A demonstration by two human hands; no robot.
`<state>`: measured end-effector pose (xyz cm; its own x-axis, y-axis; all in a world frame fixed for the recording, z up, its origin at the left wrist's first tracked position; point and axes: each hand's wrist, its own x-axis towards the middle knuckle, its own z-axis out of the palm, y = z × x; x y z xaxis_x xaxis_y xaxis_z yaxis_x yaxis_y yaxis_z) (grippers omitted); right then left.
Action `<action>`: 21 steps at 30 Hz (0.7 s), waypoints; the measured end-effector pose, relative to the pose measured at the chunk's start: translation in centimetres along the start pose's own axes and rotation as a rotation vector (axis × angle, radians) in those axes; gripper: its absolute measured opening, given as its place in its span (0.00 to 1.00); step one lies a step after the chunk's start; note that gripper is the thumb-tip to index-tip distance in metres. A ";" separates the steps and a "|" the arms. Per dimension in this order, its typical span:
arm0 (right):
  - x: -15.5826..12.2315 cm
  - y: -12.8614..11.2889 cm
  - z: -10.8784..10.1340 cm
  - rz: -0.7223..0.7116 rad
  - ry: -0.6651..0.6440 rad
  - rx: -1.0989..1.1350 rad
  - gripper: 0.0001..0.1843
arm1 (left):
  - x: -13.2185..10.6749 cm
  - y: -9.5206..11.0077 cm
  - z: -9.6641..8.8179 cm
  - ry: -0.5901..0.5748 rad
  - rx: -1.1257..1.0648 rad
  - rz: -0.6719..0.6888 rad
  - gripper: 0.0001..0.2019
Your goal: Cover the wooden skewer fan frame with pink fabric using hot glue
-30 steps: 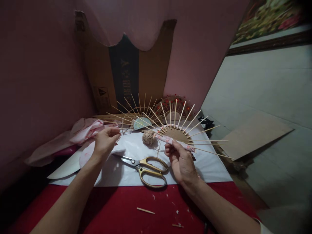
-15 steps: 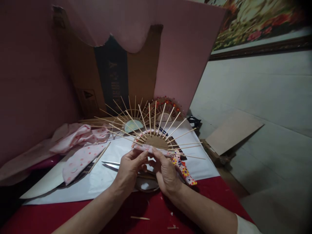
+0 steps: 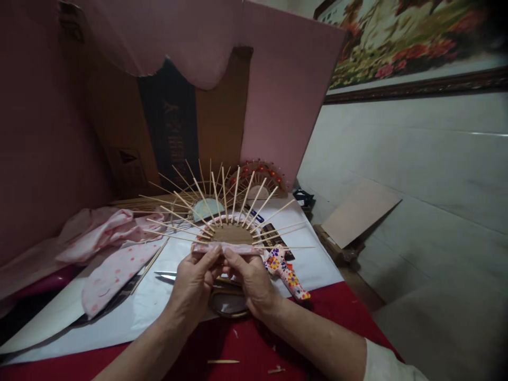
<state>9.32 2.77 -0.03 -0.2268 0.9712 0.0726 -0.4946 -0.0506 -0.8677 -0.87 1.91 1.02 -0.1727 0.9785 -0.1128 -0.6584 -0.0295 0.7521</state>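
Observation:
Both hands grip the straight lower edge of a half-round cardboard piece (image 3: 230, 234) with thin wooden sticks fanning out from its curved rim. Pink dotted cloth covers that edge and the rim. My left hand (image 3: 196, 275) pinches the cloth-covered edge between thumb and fingers, left of its middle. Close beside it, my right hand (image 3: 252, 278) pinches the same edge, thumb on top. Most of the fingertips are hidden beneath the edge. Scissors (image 3: 229, 303) lie under the hands, blades pointing left. A flower-patterned cloth piece (image 3: 291, 275) lies right of my right hand.
Behind stand a similar stick fan with a pale green centre (image 3: 208, 209) and an arch with red beads (image 3: 260, 172). Pink dotted cloth (image 3: 115, 275) and loose sticks (image 3: 148, 267) lie left. A short stick (image 3: 223, 362) rests on the red cloth (image 3: 190, 349). Cardboard box (image 3: 222, 116) rises behind.
The view has shifted, so most things appear further left. The stick-fanned piece is tipped slightly, and both hands keep their pinch, thumbs now nearer the middle of its edge.

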 end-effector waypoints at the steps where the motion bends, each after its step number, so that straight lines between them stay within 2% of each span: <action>1: -0.3 -0.3 -0.2 0.013 -0.012 -0.073 0.12 | 0.1 0.3 0.0 0.020 -0.003 0.012 0.12; 3: -1.3 -1.2 -0.8 0.056 -0.028 -0.245 0.15 | 0.2 0.9 -0.1 0.056 0.010 0.034 0.12; 5: -2.5 -2.6 -2.0 0.067 -0.049 -0.444 0.13 | 0.3 1.5 -0.3 0.090 0.034 0.053 0.12; 7: -3.5 -4.3 -3.7 -0.117 -0.087 -0.754 0.10 | 0.2 2.0 -0.4 0.119 0.047 0.075 0.11; 9: -4.1 -5.8 -5.8 -0.327 -0.060 -1.144 0.08 | 0.1 2.3 -0.3 0.133 0.050 0.092 0.10; 10: -4.3 -6.3 -6.9 -0.379 -0.017 -1.331 0.08 | 0.0 2.4 -0.3 0.134 0.051 0.097 0.10; 11: -4.3 -6.5 -7.9 -0.370 0.021 -1.506 0.10 | 0.0 2.4 -0.2 0.132 0.052 0.101 0.10; 13: -4.2 -6.5 -9.5 -0.240 0.083 -1.757 0.15 | -0.2 2.5 -0.1 0.122 0.051 0.110 0.11; 16: -3.7 -5.5 -10.9 -0.056 0.036 -1.833 0.22 | -0.2 2.4 -0.1 0.098 0.049 0.127 0.12; 18: -3.4 -5.0 -11.3 -0.038 0.008 -1.786 0.22 | -0.2 2.4 -0.2 0.090 0.050 0.133 0.13; 21: -3.5 -4.9 -11.3 -0.083 0.030 -1.679 0.17 | -0.1 2.4 -0.3 0.097 0.052 0.133 0.13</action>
<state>21.99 2.26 -1.54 -0.2233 0.9631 0.1505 0.8814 0.2654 -0.3906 -2.68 1.72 2.66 -0.3272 0.9424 -0.0698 -0.5864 -0.1446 0.7970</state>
